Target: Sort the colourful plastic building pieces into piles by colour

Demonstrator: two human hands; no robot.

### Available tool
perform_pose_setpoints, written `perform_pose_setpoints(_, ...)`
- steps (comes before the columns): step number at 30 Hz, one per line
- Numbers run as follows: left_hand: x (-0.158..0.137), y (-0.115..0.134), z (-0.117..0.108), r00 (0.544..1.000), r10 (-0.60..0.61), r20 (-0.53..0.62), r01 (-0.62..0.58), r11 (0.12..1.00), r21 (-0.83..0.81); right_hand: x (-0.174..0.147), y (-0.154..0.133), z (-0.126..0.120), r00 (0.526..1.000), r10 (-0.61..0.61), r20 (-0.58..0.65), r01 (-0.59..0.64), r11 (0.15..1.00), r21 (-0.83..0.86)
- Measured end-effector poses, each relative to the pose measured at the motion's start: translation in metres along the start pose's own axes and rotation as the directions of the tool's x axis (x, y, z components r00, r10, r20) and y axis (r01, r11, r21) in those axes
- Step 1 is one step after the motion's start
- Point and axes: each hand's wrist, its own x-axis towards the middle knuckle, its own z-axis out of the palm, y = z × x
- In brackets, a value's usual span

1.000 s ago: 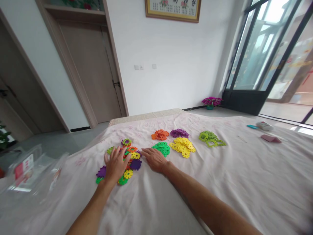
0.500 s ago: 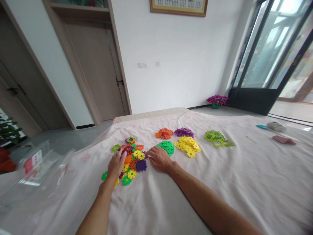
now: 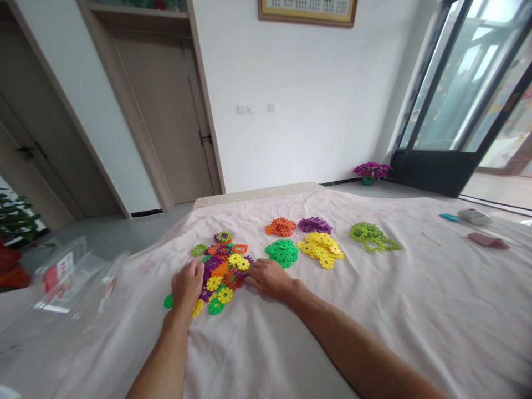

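Observation:
A mixed pile of plastic interlocking pieces (image 3: 220, 270), in purple, orange, yellow and green, lies on the cloth. At its left edge rests my left hand (image 3: 187, 284), fingers curled together; what they hold, if anything, is hidden. My right hand (image 3: 269, 277) is at the pile's right side, its thumb and fingers closed on a purple square piece (image 3: 243, 274) seen nearly edge-on. Just behind this hand sits a heap of green discs (image 3: 282, 252). Sorted by colour beyond are yellow discs (image 3: 322, 247), orange pieces (image 3: 281, 226), purple pieces (image 3: 315, 224) and light green pieces (image 3: 369, 235).
A pale cloth (image 3: 332, 327) covers the surface, with wrinkles. Clear plastic packaging (image 3: 62, 288) lies at the left. To the far right are a pink folded item (image 3: 487, 240), a white packet (image 3: 474, 216) and a blue item (image 3: 450, 218).
My left hand has drawn left and closer, off the middle of the pile. The purple square, which lay flat, is now tilted in my right hand's fingers, exposing an orange piece.

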Motion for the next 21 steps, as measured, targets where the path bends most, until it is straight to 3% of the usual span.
perform_pose_setpoints(4, -0.001, 0.001, 0.003, 0.996, 0.080, 0.035, -0.083, 0.992, 0.095, -0.006, 0.023, -0.005, 0.983, 0.157, -0.091, -0.153, 0.987, 0.056)
perform_pose_setpoints(6, -0.001, 0.001, 0.005, 0.995, 0.095, 0.030, -0.098, 0.988, 0.120, -0.010, 0.042, -0.012, 0.930, 0.309, -0.198, -0.291, 0.950, 0.114)
perform_pose_setpoints(10, 0.000, -0.002, 0.007, 0.994, 0.103, 0.029, -0.106, 0.985, 0.133, -0.025, 0.088, -0.026, 0.709, 0.600, -0.370, -0.545, 0.800, 0.253)
perform_pose_setpoints(13, 0.001, -0.002, 0.007, 0.995, 0.099, 0.026, -0.101, 0.985, 0.137, -0.040, 0.118, -0.033, 0.532, 0.742, -0.408, -0.631, 0.669, 0.393)
perform_pose_setpoints(16, 0.001, -0.001, 0.007, 0.995, 0.094, 0.027, -0.096, 0.986, 0.138, -0.050, 0.138, -0.035, 0.375, 0.858, -0.350, -0.546, 0.510, 0.665)
perform_pose_setpoints(18, 0.001, -0.001, 0.007, 0.995, 0.093, 0.024, -0.095, 0.986, 0.139, -0.052, 0.148, -0.035, 0.296, 0.914, -0.278, -0.378, 0.380, 0.844)
perform_pose_setpoints(21, 0.001, -0.002, 0.007, 0.994, 0.103, 0.024, -0.105, 0.984, 0.142, -0.053, 0.159, -0.036, 0.191, 0.961, -0.201, -0.151, 0.232, 0.961)
